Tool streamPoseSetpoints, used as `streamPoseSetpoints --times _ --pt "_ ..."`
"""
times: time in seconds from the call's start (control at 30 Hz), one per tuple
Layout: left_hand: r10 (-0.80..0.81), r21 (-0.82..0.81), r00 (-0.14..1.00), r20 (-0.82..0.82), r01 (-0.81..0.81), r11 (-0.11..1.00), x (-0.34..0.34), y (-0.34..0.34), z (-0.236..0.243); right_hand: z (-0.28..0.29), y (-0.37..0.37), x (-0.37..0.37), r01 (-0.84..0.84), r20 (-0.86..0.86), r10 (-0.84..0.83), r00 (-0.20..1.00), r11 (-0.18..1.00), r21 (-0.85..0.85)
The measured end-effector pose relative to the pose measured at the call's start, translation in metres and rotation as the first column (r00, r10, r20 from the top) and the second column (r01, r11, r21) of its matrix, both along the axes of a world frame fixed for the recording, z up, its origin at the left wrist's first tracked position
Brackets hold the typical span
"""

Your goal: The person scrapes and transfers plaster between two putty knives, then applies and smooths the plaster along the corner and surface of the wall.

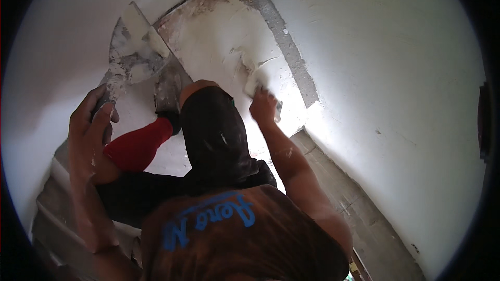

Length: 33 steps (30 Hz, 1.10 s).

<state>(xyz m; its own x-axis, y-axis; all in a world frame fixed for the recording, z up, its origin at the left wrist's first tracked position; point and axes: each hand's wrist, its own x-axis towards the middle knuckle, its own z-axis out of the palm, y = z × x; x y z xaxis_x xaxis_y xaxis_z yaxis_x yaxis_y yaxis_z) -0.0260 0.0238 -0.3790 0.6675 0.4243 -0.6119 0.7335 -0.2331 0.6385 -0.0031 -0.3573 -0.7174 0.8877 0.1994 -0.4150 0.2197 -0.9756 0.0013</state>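
Filling most of the frame is a white wall [396,73], curved by the lens. A floor [359,213] of grey planks runs along its foot at the lower right. In the upper middle sits a patch [219,36] of rough, wet-looking plaster, edged on its right by a bare grey strip [286,47].

At the upper left is a wide blade [138,52], smeared and carrying a lump of white plaster. Its long axis runs from the lower left up toward the top of the frame. The left hand [94,125] has its fingers closed round the blade's lower end, holding it just left of the patch. A red cloth-like shape [138,145] lies below the blade — what it is I cannot tell.

The right hand [264,106], at the centre, has its fingers closed on a small knife [252,87] whose plaster-laden edge presses against the lower part of the patch. This hand is the nearer one to the patch. The lump on the blade lies up and to the left of it, well apart, beyond the black-covered head.
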Motion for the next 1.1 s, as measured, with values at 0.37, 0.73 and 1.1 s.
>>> streamPoseSetpoints --times 0.37,0.73,1.1 --pt "-0.111 -0.400 0.972 0.208 0.188 0.897 0.098 -0.033 -0.008 0.117 -0.093 0.061 0.627 -0.619 -0.340 0.708 0.707 0.328" --pt "-0.159 -0.692 0.986 0.056 0.153 0.706 0.063 -0.010 0.154 0.539 -0.041 0.072 0.772 -0.697 -0.379 0.609 0.084 0.630" --pt "-0.378 -0.736 0.870 0.316 0.476 0.481 0.116 0.016 0.350 0.829 0.088 0.056 0.056 -0.009 -0.347 0.938 0.126 0.990"
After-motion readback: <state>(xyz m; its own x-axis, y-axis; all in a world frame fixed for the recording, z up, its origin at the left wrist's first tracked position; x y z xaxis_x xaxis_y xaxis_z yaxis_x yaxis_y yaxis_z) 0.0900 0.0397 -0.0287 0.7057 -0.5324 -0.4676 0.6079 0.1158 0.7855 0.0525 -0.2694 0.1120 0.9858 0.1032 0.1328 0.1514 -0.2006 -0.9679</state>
